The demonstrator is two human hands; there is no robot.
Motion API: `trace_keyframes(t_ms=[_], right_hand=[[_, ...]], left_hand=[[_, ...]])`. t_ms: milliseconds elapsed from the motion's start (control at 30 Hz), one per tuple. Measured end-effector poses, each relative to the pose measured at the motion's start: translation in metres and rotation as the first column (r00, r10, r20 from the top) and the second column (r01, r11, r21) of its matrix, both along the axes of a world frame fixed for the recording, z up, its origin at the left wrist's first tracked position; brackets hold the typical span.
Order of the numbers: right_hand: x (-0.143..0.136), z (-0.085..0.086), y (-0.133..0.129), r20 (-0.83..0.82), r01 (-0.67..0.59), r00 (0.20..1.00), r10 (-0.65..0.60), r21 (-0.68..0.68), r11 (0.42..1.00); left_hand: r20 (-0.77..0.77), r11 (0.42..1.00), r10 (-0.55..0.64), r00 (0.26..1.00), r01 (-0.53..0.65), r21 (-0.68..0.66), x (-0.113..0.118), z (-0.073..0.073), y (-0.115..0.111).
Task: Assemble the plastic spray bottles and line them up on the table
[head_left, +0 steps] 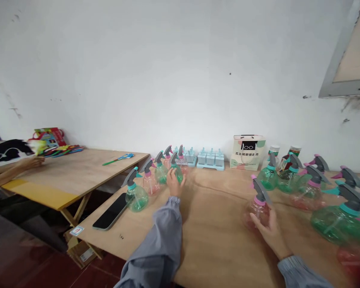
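Partly curled right grip [271, 231] around bottle [253, 209]

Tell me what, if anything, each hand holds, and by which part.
Right hand: a pink spray bottle, held by its round body. Left hand: at the body of a green spray bottle; whether it grips cannot be told.

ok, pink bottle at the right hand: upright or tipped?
Upright. The pink bottle has its grey spray head above its body, right hand around its side. Base on table or lifted: cannot tell.
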State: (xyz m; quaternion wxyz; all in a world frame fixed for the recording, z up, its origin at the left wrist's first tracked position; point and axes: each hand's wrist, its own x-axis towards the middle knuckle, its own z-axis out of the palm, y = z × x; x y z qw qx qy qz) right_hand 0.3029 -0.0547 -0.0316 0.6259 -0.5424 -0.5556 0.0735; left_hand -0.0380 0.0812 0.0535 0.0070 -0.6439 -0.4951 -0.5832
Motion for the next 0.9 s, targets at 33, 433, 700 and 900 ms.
trace_keyframes(t_ms=[33,433,700,900], right_hand=[[-0.004,-0.002,0.000,0.010,-0.018,1.000,0.018,-0.004,1.000],[-0.070,0.006,0.001,0.250,-0.289,0.924,0.290,-0.041,0.957],[0.072,0.051,0.109,0.071,0.465,0.871,-0.487,0.204,0.862],[0.105,0.047,0.145,0.200,0.539,0.824,-0.530,0.007,0.842]], left_hand=[[-0.004,0.999,-0.040,0.999,0.040,0.005,0.009,-0.004,-0.008],[0.276,0.739,-0.573,0.772,0.632,-0.233,0.119,-0.006,-0.107],[0.438,0.719,-0.552,0.710,0.671,-0.181,0.103,-0.012,-0.097],[0.362,0.724,-0.574,0.735,0.662,-0.196,0.105,-0.010,-0.100]])
